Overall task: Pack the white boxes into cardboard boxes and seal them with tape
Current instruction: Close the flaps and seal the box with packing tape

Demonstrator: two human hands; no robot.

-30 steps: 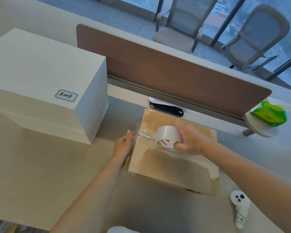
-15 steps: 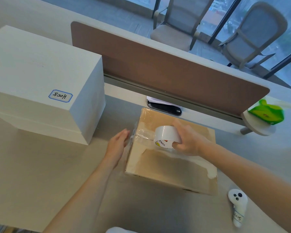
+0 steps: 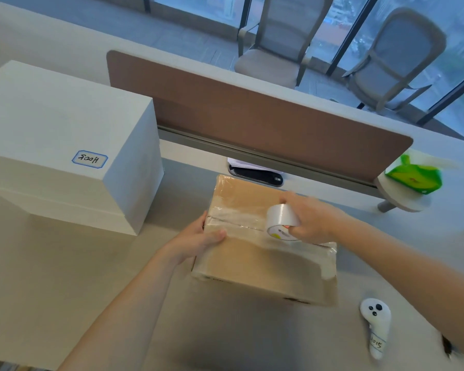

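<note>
A closed cardboard box (image 3: 265,263) lies on the desk in front of me, with clear tape stretched along its top seam. My left hand (image 3: 198,241) grips the box's left edge, thumb on top over the tape's end. My right hand (image 3: 310,219) holds a roll of clear tape (image 3: 280,220) on the box's top, right of centre, on the seam. A large white box (image 3: 65,145) with a blue-bordered handwritten label stands to the left on the desk.
A brown divider panel (image 3: 252,113) runs along the desk's back edge. A white handheld controller (image 3: 375,329) lies at the right front. A green object (image 3: 414,175) sits on a round stand at the right. Two chairs stand beyond the desk.
My right hand has drawn the tape roll to the right along the seam. My left hand has moved from beside the box onto its left edge, pressing the tape end down.
</note>
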